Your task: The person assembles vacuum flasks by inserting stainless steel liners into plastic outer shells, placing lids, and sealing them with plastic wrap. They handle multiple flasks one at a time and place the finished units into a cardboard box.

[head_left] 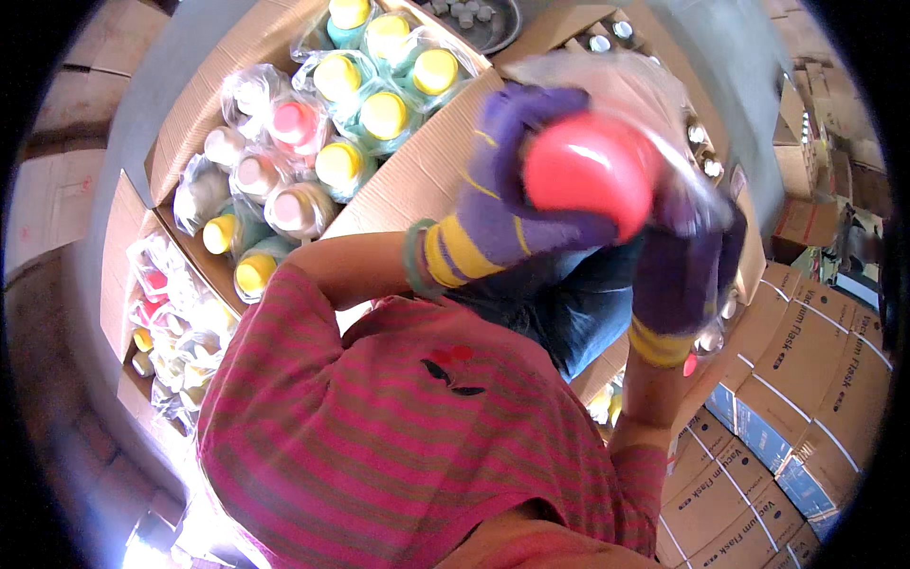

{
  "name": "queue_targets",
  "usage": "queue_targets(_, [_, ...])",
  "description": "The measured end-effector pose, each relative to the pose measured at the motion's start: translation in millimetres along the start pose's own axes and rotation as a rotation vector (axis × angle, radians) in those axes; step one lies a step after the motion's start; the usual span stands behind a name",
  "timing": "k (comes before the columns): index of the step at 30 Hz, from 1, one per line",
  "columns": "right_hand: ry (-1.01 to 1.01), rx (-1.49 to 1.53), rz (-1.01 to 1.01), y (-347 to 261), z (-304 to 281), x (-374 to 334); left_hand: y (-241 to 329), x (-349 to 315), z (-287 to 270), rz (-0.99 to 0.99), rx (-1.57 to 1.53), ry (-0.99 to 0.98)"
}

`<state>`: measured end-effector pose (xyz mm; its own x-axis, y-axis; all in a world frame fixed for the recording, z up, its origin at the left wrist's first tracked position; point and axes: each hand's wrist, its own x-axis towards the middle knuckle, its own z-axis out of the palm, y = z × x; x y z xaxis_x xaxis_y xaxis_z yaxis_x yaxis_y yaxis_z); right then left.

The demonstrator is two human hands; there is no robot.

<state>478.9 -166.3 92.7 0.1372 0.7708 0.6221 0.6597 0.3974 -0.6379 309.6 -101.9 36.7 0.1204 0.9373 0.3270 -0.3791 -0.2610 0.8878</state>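
A round, glossy red flask [583, 171] is up in front of me, its base or top toward me; I cannot tell which. Fingers in a purple glove with yellow stripes wrap round its left side: my left hand [502, 190] is closed on it. Clear plastic film [626, 81] stretches behind the flask and down its right side. There my right hand [678, 275], in a matching glove, meets the film and looks closed on it, though motion blurs the fingertips. The far part of the flask is hidden.
At the left, an open carton [398, 194] holds several plastic-wrapped flasks with yellow, pink and white tops. Another carton of wrapped flasks [175, 313] stands beside it. A dark basin [483, 19] of small grey pieces is at the back. Strapped cardboard boxes [806, 379] are stacked at the right.
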Motion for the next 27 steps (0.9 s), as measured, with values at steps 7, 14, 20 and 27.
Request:
queue_targets(7, [-0.431, 1.006, -0.209, 22, 192, 115, 52, 83, -143, 0.253, 0.182, 0.108])
queue_targets(14, [-0.643, 1.395, 0.688, 38, 381, 108, 3, 147, -313, 0.291, 0.738, 0.268])
queue_targets(20, [-0.683, 1.211, 0.645, 63, 378, 54, -98, 149, -393, -0.141, 1.215, 0.101])
queue_targets(27, [-0.735, 1.063, 0.662, 87, 212, 17, -179, 145, -436, -0.307, 1.542, 0.498])
